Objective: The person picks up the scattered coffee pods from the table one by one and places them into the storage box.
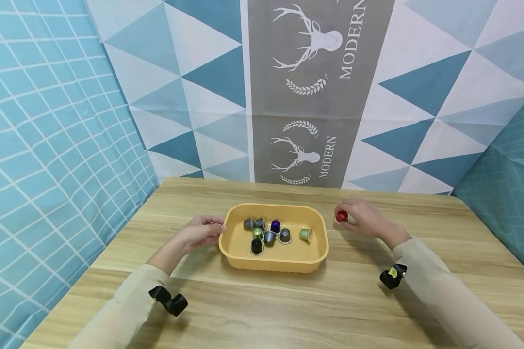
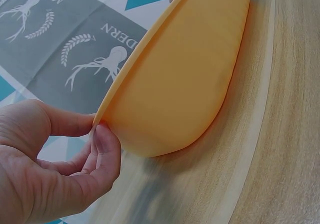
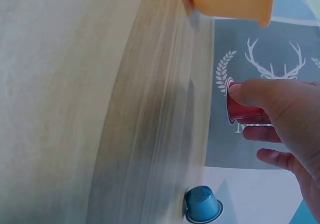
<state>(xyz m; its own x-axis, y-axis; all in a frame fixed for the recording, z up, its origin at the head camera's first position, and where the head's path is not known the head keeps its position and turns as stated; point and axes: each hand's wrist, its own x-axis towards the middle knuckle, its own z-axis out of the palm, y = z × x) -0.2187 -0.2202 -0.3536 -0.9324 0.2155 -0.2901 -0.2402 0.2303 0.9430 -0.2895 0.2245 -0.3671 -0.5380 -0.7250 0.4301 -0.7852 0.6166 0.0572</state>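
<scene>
My left hand pinches the left rim of a yellow plastic tray between thumb and fingers, as the left wrist view also shows. Several coffee capsules lie in the tray: grey ones, a dark blue one, a black one and green ones, one green capsule apart at the right. Beyond the tray's right side, my right hand holds a red coffee capsule between thumb and fingers, above the table. A blue capsule stands near that hand in the right wrist view; the head view does not show it.
The tray stands on a wood-grain table. Patterned cloth hangs behind the table, with blue tiled cloth at the left and teal cloth at the right. Each sleeve carries a black wrist camera.
</scene>
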